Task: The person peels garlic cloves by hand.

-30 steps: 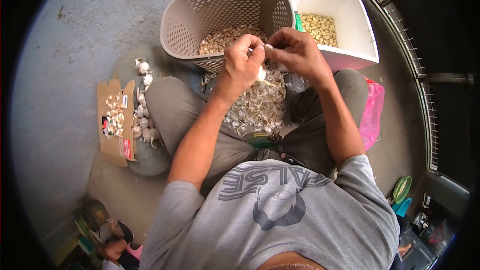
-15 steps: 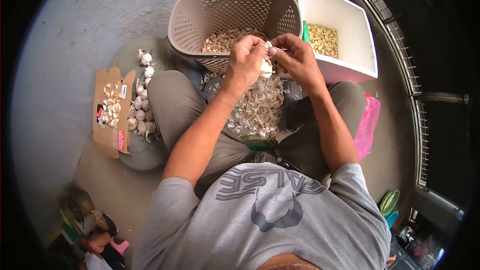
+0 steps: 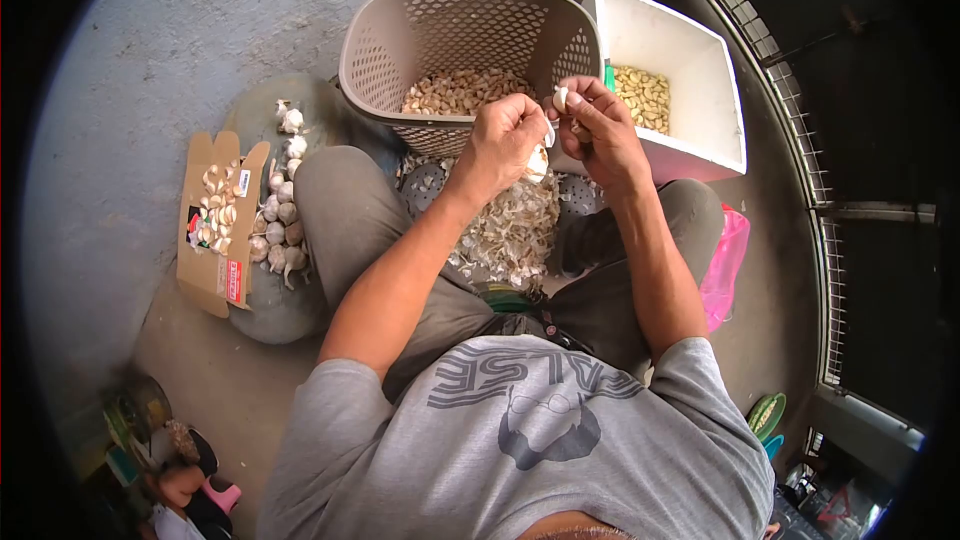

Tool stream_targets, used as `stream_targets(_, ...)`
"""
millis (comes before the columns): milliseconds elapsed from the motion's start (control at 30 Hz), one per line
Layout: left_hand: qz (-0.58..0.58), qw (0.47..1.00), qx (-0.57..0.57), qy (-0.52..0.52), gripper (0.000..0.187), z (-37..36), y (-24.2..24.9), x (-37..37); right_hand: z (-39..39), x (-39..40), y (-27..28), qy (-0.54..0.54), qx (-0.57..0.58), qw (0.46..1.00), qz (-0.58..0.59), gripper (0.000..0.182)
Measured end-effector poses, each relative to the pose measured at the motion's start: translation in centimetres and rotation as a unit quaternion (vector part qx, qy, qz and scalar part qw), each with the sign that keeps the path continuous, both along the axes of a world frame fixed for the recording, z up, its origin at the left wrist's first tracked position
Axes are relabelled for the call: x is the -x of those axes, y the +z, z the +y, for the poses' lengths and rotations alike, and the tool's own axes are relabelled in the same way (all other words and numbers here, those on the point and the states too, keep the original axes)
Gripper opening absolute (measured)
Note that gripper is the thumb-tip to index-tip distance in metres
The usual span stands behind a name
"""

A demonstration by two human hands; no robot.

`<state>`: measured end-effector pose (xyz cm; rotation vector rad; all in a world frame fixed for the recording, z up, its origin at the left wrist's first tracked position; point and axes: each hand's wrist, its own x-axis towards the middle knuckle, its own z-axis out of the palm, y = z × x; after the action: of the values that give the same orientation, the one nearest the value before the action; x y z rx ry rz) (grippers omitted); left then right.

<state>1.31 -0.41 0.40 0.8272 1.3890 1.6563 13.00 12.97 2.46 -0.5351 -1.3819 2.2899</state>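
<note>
My left hand (image 3: 497,147) is closed on part of a garlic bulb (image 3: 538,164) with papery white skin, partly hidden by the fingers. Just to its right, my right hand (image 3: 608,137) pinches a pale garlic clove (image 3: 560,98) between thumb and finger. A gap separates the two hands. Behind them stands a brown perforated basket (image 3: 372,50) holding many unpeeled garlic cloves (image 3: 460,92). Below the hands, between my legs, lies a heap of garlic skins (image 3: 507,230).
A white foam box (image 3: 690,40) with peeled cloves (image 3: 643,96) stands at the right. On the left, whole garlic bulbs (image 3: 285,212) lie beside a cardboard piece (image 3: 200,285) bearing loose cloves. A pink plastic bag (image 3: 726,265) is by my right knee. Another person (image 3: 180,490) appears at lower left.
My hands have moved apart. The right hand has shifted away from the left with a clove in its fingertips, while the left keeps the bulb. The whole view has shifted slightly.
</note>
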Motion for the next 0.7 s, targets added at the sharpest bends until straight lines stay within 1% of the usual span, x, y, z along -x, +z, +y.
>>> stream_targets(33, 0.051, 0.999, 0.007, 0.01, 0.016, 0.0, 0.4, -0.1, 0.1, 0.0, 0.1, -0.011, -0.019, 1.0, -0.004, 0.02)
stream_targets(100, 0.153, 0.988, 0.022, 0.03, 0.016, -0.1, 1.1, -0.4, 0.1, -0.1, 0.1, 0.003, -0.07, 0.997, -0.02, 0.022)
stream_targets(167, 0.222, 0.973, 0.005, 0.065, 0.017, -0.1, 0.9, -0.8, 0.0, -0.4, 0.0, 0.017, -0.119, 0.992, -0.038, 0.024)
stream_targets(200, 0.256, 0.963, -0.004, 0.083, 0.017, -0.1, 0.9, -1.0, -0.3, -0.3, 0.1, -0.003, -0.123, 0.991, -0.054, 0.022)
stream_targets(300, 0.287, 0.954, -0.005, 0.09, 0.017, -0.1, 0.9, -1.1, -0.3, -0.3, -0.2, 0.001, -0.121, 0.992, -0.043, 0.02)
stream_targets(400, 0.272, 0.957, 0.019, 0.095, 0.019, -0.1, 1.0, -1.1, 0.1, -0.3, -0.1, 0.009, -0.097, 0.994, -0.043, 0.018)
stream_targets(500, 0.232, 0.97, 0.023, 0.07, 0.022, -0.2, 1.5, -0.9, 0.4, -0.3, -0.7, 0.009, -0.093, 0.995, -0.026, 0.018)
stream_targets(600, 0.213, 0.974, 0.048, 0.056, 0.023, -0.3, 2.2, -0.8, 0.4, -0.3, -0.9, 0.005, -0.119, 0.993, -0.024, 0.018)
stream_targets(700, 0.192, 0.979, 0.03, 0.067, 0.022, -0.2, 1.3, -0.5, 0.3, -0.2, -0.9, 0.006, -0.133, 0.991, -0.019, 0.018)
